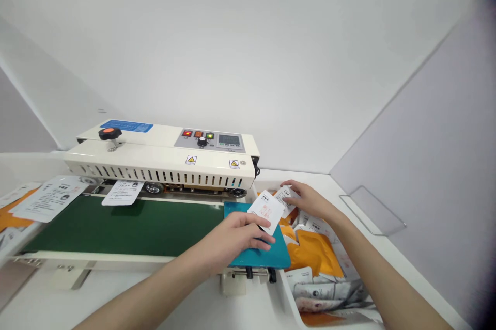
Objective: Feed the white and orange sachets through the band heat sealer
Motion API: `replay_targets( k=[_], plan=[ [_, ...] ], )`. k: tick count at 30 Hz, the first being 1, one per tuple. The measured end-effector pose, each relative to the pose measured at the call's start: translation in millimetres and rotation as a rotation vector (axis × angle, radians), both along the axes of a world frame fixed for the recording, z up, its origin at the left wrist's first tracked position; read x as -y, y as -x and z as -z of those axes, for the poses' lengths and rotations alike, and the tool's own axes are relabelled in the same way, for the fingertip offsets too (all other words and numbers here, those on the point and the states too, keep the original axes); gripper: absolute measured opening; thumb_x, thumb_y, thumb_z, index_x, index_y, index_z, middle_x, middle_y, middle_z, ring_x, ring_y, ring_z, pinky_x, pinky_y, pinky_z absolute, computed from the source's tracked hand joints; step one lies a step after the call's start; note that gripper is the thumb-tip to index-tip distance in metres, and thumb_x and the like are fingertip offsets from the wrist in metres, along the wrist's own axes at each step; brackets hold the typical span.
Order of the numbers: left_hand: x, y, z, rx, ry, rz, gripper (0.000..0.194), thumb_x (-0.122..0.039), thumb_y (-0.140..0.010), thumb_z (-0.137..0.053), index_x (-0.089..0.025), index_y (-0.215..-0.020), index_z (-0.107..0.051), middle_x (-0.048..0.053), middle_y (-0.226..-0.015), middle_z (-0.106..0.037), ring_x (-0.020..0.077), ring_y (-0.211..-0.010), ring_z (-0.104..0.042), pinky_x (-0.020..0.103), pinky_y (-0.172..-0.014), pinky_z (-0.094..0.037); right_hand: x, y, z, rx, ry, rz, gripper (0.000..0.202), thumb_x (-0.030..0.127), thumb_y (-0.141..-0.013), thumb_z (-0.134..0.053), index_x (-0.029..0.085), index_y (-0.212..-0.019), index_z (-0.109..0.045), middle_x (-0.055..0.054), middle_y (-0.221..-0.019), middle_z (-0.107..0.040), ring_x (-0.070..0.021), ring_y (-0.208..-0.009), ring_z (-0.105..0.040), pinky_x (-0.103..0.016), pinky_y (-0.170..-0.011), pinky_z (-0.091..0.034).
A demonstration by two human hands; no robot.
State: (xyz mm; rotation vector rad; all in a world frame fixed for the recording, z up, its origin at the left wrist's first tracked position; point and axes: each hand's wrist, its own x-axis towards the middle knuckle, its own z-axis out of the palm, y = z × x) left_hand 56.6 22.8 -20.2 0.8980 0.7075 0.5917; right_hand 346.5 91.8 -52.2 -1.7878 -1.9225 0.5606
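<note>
Above the blue plate [256, 256] at the right end of the sealing machine [163, 157], my left hand [248, 234] grips a white printed pouch [267, 208], thumb and fingers at its lower edge. Just right of it, my right hand [304, 198] holds another white pouch [285, 200] by its upper right part, over the near edge of the bin of pouches. The two pouches lie close together, the left one partly in front. A third white pouch [123, 193] sits with its top edge under the machine, over the green belt [155, 226].
A white bin [289, 299] at the right holds orange and silver-white pouches [315, 252]. More pouches [52, 197] lie at the belt's left end. A wire loop [372, 209] stands at the right wall. Black knobs [272, 275] stick out below the blue plate.
</note>
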Motion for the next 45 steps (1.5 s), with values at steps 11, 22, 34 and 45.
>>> replay_targets(
  k=[11, 22, 34, 45],
  plan=[
    [3, 0, -11.4, -0.015, 0.039, -0.058, 0.017, -0.012, -0.077, -0.062, -0.009, -0.093, -0.065, 0.014, -0.095, -0.067, 0.0208, -0.094, -0.066, 0.03, -0.082, -0.053, -5, -3, 0.6, -0.061, 0.031, -0.002, 0.019, 0.034, -0.08, -0.054, 0.019, -0.081, -0.065, -0.006, -0.08, -0.072, -0.0205, -0.074, -0.066, -0.028, -0.065, -0.049],
    [11, 2, -4.2, -0.019, 0.022, -0.106, 0.027, -0.019, -0.08, -0.063, -0.011, -0.106, -0.063, 0.015, -0.104, -0.067, 0.0224, -0.102, -0.064, 0.033, -0.091, -0.05, -1, 3, 2.3, -0.134, 0.056, -0.059, 0.013, 0.03, -0.073, -0.061, 0.018, -0.079, -0.063, -0.005, -0.076, -0.072, -0.0201, -0.07, -0.066, -0.028, -0.061, -0.051],
    [28, 18, -23.3, 0.15, 0.136, -0.256, 0.044, -0.016, -0.083, -0.059, -0.01, -0.126, -0.052, 0.017, -0.112, -0.065, 0.0247, -0.108, -0.063, 0.037, -0.1, -0.046, 9, 15, -13.4, -0.142, 0.114, -0.136, 0.022, 0.035, -0.075, -0.06, 0.017, -0.075, -0.073, -0.005, -0.075, -0.074, -0.0223, -0.071, -0.067, -0.03, -0.065, -0.052],
    [30, 37, -16.1, 0.187, 0.154, -0.333, 0.051, -0.018, -0.082, -0.061, -0.013, -0.131, -0.048, 0.014, -0.126, -0.058, 0.024, -0.115, -0.059, 0.033, -0.104, -0.045, 11, 16, -14.7, -0.247, 0.27, -0.147, 0.034, 0.041, -0.076, -0.064, 0.018, -0.1, -0.072, -0.007, -0.083, -0.074, -0.0265, -0.074, -0.068, -0.034, -0.06, -0.056]
  ],
)
